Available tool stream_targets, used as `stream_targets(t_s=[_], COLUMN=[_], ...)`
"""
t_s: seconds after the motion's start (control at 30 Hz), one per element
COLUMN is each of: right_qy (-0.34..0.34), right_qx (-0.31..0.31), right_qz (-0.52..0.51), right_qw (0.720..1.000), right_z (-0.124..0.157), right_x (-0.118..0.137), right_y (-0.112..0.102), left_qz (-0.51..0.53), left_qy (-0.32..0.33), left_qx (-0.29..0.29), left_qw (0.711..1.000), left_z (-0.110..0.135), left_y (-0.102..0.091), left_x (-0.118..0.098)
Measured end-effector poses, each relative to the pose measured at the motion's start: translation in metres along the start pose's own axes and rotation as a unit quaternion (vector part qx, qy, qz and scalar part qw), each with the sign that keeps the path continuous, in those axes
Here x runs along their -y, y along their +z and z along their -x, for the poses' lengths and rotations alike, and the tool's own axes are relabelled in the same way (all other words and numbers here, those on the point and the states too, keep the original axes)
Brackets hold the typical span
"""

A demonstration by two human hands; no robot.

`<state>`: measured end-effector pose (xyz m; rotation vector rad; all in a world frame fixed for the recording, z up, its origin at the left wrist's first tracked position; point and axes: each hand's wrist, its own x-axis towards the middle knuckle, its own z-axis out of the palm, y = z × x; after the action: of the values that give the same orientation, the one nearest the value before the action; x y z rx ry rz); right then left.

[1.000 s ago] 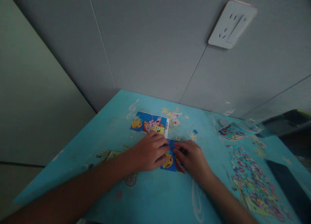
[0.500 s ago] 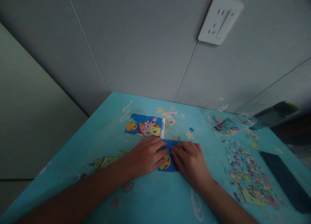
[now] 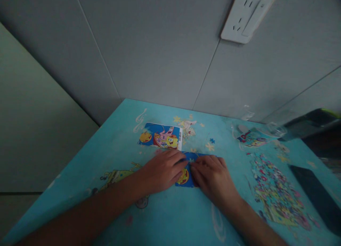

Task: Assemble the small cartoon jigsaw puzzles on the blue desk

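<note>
A partly joined blue cartoon jigsaw (image 3: 185,175) lies in the middle of the turquoise cartoon-print table (image 3: 165,217). My left hand (image 3: 162,170) rests palm down on its left side, fingertips pressing on the pieces. My right hand (image 3: 213,178) covers its right side, fingers bent onto the pieces and nearly meeting the left fingertips. Most of the jigsaw is hidden under both hands. Just behind the left hand lies a printed reference picture (image 3: 160,136) of the same cartoon.
A heap of loose puzzle pieces (image 3: 274,196) spreads at the right. Behind it lies a clear plastic bag (image 3: 253,136). A dark flat slab (image 3: 317,198) sits by the right edge. A single blue piece (image 3: 212,140) lies alone. A wall socket (image 3: 246,15) hangs above.
Both hands stay on the jigsaw; fingertips shifted slightly closer together over the pieces. The camera view drifted a little, so everything appears shifted.
</note>
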<state>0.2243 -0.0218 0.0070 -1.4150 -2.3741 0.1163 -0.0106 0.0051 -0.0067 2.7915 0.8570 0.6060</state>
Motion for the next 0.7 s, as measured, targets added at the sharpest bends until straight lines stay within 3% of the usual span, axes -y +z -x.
stream_targets(t_s=[0.13,0.2,0.33,0.7], right_qy=[0.17,0.224,0.24,0.23], right_qx=[-0.132,-0.151,-0.102,-0.064], right_qz=[-0.004,0.018,-0.032,-0.08], right_qw=[0.977,0.963,0.965,0.968], right_z=[-0.009,-0.014,-0.026,-0.035], right_x=[-0.049,-0.075,-0.1,-0.098], right_y=[-0.012,-0.011,0.002,0.007], left_qz=[-0.003,-0.007,-0.017,-0.027], left_qy=[0.003,0.007,0.01,0.014], left_qx=[0.0,0.006,0.007,0.016], left_qw=[1.0,1.0,1.0,0.999], left_z=[0.001,0.002,0.003,0.001], left_y=[0.001,0.002,0.004,0.0], left_x=[0.002,0.003,0.006,0.003])
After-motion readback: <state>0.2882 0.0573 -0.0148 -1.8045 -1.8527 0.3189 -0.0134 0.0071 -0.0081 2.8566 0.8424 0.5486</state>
